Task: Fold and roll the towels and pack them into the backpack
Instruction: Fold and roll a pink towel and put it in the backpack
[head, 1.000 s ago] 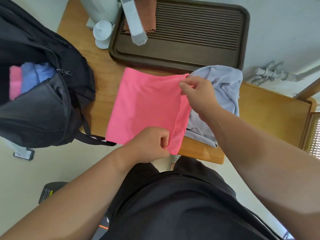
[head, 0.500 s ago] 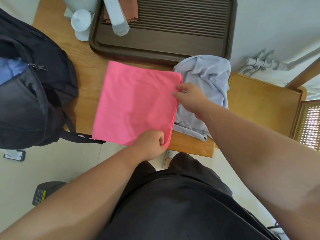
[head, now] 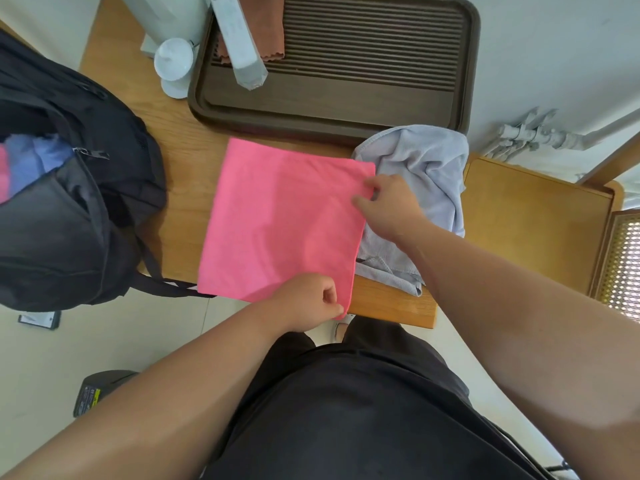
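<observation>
A pink towel [head: 280, 220] lies folded flat on the wooden table [head: 180, 174], its near edge hanging over the table's front. My left hand [head: 311, 303] pinches its near right corner. My right hand [head: 388, 202] pinches its far right edge. A crumpled grey towel [head: 429, 168] lies under and to the right of my right hand. The black backpack [head: 86, 202] stands open at the left, with blue and pink rolled towels [head: 31, 164] inside.
A dark slatted tray [head: 346, 102] sits at the back of the table, with an orange cloth and a grey box on it. A white cup [head: 173, 64] stands at its left. A wooden chair [head: 536, 230] is at the right. A small black device [head: 97, 393] lies on the floor.
The pink towel's raised right side has been laid down flat on the table. Both hands still hold its right edge, and my right hand has lowered with it.
</observation>
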Available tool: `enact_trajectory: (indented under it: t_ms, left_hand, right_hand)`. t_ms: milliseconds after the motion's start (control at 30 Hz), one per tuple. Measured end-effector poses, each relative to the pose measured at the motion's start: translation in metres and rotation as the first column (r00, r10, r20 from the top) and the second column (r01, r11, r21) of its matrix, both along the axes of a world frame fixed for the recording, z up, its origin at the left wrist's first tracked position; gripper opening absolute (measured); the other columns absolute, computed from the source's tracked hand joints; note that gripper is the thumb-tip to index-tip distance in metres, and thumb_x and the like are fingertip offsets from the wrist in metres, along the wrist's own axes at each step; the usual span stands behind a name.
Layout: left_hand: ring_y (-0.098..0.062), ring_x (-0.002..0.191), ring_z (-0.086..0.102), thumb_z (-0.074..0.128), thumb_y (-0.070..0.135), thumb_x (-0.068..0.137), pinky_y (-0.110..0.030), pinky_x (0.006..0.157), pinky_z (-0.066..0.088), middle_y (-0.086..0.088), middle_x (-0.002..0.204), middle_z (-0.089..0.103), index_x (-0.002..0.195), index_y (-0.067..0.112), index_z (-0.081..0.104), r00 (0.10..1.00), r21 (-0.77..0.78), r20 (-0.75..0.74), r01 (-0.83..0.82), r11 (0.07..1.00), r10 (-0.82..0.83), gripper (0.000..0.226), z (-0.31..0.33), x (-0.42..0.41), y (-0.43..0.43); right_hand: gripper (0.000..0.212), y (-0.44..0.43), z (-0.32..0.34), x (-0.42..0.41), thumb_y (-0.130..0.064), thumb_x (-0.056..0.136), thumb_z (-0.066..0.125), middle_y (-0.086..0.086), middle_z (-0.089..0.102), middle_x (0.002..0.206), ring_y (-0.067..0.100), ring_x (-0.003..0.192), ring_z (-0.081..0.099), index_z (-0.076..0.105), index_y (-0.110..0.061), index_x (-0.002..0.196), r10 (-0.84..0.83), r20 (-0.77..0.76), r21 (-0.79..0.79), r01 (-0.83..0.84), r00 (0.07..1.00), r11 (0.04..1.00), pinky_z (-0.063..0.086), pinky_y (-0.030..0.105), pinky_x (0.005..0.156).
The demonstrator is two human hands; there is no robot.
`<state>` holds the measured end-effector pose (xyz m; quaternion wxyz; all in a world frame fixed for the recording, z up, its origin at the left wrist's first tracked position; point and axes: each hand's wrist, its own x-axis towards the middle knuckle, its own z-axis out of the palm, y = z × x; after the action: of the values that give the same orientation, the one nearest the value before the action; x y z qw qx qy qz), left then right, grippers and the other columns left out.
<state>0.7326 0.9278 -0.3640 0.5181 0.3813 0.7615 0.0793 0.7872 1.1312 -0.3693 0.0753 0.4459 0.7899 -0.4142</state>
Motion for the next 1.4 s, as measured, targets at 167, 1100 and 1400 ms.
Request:
enact_trajectory:
  t_ms: [167,1100,1400]
  left_hand:
    - [-0.015,0.070,0.058,0.070,0.028,0.088,-0.033,0.070,0.050,0.003,0.077,0.065,0.081,0.018,0.065,0.968,0.143,-0.134,-0.194,0.971,0.213,0.013,0.004,-0.039,-0.001]
    - [-0.028,0.099,0.053,0.066,0.036,0.088,-0.040,0.072,0.050,-0.005,0.110,0.044,0.116,0.015,0.056,0.731,0.054,-0.668,0.229,0.972,-0.135,0.036,-0.011,-0.236,0.060]
    - [-0.026,0.076,0.055,0.060,0.024,0.088,-0.038,0.061,0.048,-0.001,0.083,0.051,0.079,0.021,0.049,0.831,0.201,-0.556,0.164,0.966,-0.025,0.014,0.001,-0.242,0.054]
  right_hand:
    - [0.056,0.004,-0.001,-0.015,-0.035,0.089,0.061,0.007,0.043,0.139,0.024,0.122,0.049,0.046,-0.020,0.141,-0.019,-0.013,0.114,0.020,1.000,0.993,0.044,0.037,0.095]
    - [0.010,0.002,-0.005,-0.061,-0.012,0.083,0.057,-0.008,0.053,0.072,0.019,0.073,0.053,0.055,-0.021,0.088,-0.337,0.061,0.133,0.327,0.940,0.936,0.034,0.026,0.053]
    - [0.015,-0.005,0.019,-0.049,-0.015,0.085,0.057,-0.008,0.057,0.068,0.016,0.069,0.052,0.058,-0.022,0.072,-0.240,0.020,0.175,0.232,0.971,0.957,0.034,0.026,0.052]
